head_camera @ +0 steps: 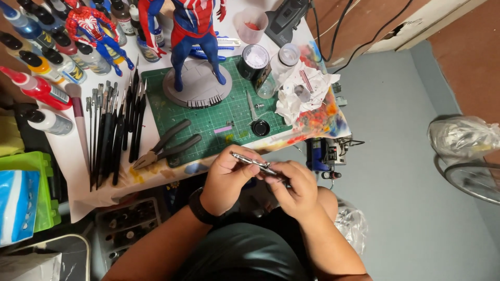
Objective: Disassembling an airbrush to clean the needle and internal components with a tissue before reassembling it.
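there, both hands' grip (228,177) (295,190) closed around silver airbrush (256,163), before green mat (208,117).

A white-covered table (78,151) carries the work, its front edge smeared with paint stains. A green cutting mat (219,112) lies in the middle of it. On the mat stands a red-and-blue figure (195,31) on a round grey base (198,83), with a small black cap (260,127) near the mat's front corner. Grey-handled pliers (166,147) lie across the mat's front left edge. To the left, a row of brushes and thin tools (114,130) lies side by side on the white cover. Paint bottles (47,62) crowd the far left. A crumpled, stained paper towel (307,91) sits at the right end, beside a dark jar (253,60).
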